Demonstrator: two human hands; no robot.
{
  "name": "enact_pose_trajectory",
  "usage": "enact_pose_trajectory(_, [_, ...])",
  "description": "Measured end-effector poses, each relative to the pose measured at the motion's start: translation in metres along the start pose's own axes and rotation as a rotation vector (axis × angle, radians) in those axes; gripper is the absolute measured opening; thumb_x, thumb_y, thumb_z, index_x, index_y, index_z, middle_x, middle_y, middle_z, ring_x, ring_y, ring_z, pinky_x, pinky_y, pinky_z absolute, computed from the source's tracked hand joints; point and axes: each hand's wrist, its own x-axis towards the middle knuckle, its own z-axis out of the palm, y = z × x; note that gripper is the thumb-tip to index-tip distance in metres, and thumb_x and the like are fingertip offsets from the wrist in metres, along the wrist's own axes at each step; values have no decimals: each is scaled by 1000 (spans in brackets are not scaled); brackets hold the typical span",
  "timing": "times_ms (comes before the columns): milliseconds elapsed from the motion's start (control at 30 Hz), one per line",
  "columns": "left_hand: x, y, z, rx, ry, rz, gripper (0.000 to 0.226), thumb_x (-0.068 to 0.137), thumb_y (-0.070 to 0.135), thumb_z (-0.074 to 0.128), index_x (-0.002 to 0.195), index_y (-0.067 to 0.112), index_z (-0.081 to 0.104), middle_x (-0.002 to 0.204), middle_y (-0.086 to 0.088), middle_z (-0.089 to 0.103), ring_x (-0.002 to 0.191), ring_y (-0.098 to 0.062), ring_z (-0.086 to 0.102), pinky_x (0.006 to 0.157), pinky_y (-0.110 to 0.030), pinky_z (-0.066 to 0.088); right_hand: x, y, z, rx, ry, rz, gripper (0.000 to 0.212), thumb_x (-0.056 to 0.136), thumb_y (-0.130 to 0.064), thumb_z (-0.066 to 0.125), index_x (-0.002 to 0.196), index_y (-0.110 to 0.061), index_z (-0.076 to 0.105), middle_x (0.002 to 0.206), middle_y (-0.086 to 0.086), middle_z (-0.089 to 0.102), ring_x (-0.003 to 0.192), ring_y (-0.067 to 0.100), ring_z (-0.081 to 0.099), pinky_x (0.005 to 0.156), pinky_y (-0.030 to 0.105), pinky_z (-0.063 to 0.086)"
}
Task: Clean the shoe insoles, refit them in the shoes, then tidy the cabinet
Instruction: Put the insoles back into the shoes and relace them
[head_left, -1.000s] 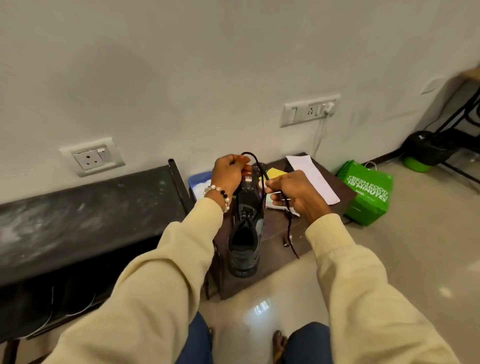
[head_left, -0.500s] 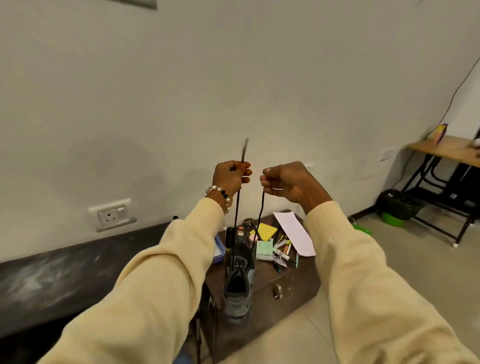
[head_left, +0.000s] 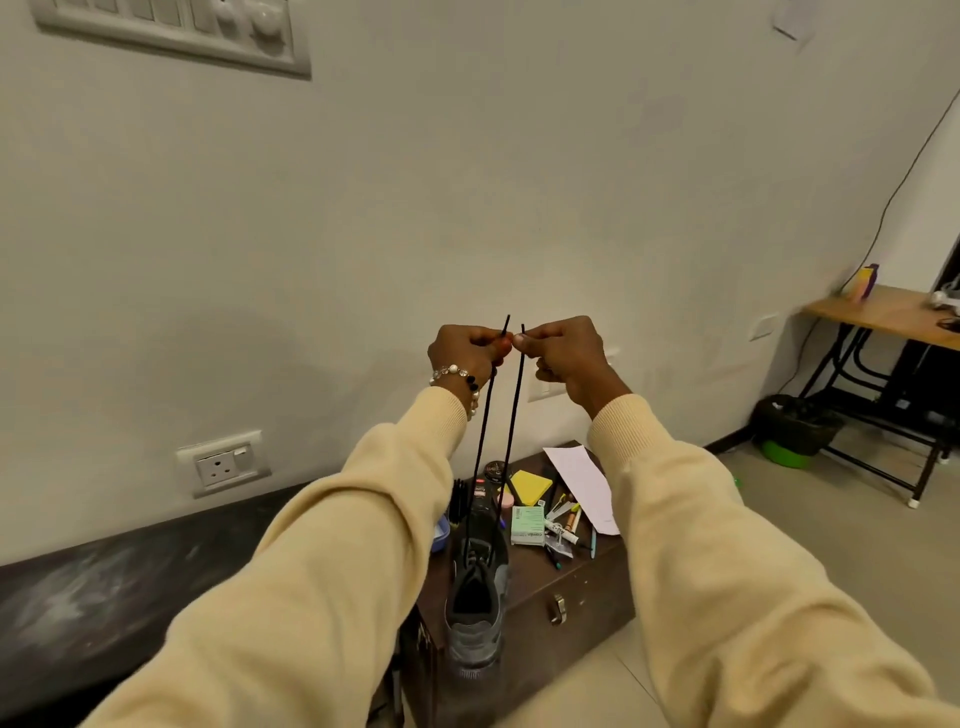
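The plain pale wall (head_left: 519, 182) fills most of the view, with a white switch panel (head_left: 171, 31) high on it and a white socket plate (head_left: 223, 464) low down. A long dark bench top (head_left: 104, 587) runs along it to the left, and a wooden side table on a black metal frame (head_left: 883, 317) stands at the far right above the pale tiled floor (head_left: 831, 545).

Between them sits the low dark brown wooden cabinet with a metal latch (head_left: 587, 592). Its top is cluttered: a white paper sheet (head_left: 582, 483), a yellow sticky-note pad (head_left: 530, 486), a pale green card pack (head_left: 527, 525) and loose pens.

The grey lace-up sports shoe (head_left: 475, 613) stands on the cabinet's near edge, toe toward the wall. Its two black lace ends (head_left: 511, 426) rise taut from the eyelets. The left hand (head_left: 462, 348) pinches one end between thumb and curled fingers; the right hand (head_left: 561, 353) pinches the other, the two hands almost touching.

I judge this shoe's lacing nearly finished; whether an insole lies inside cannot be told. Tidying the cabinet looks untouched.
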Motion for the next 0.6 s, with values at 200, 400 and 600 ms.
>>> enact_pose_trajectory(200, [6, 1, 11, 41, 9, 72, 36, 76, 0, 77, 110, 7, 70, 83, -11, 72, 75, -20, 70, 77, -37, 59, 8, 8, -5, 169, -11, 9, 16, 76, -8, 77, 90, -2, 70, 81, 12, 69, 63, 18, 62, 56, 27, 56])
enact_pose_trajectory(400, [16, -3, 19, 167, -49, 192, 62, 76, -2, 75, 133, 10, 54, 73, -6, 72, 73, -14, 70, 83, -38, 58, 16, 7, -11, 247, -106, 71, 13, 77, -7, 75, 87, -1, 69, 75, 12, 68, 62, 18, 63, 65, 32, 60])
enact_pose_trajectory(600, [19, -3, 24, 149, -58, 182, 74, 78, -3, 73, 143, 11, 40, 76, -8, 71, 68, -14, 69, 69, -22, 56, 30, 7, -10, 104, -68, 30, 20, 76, -13, 78, 92, -3, 72, 82, 10, 69, 63, 15, 57, 56, 26, 53])
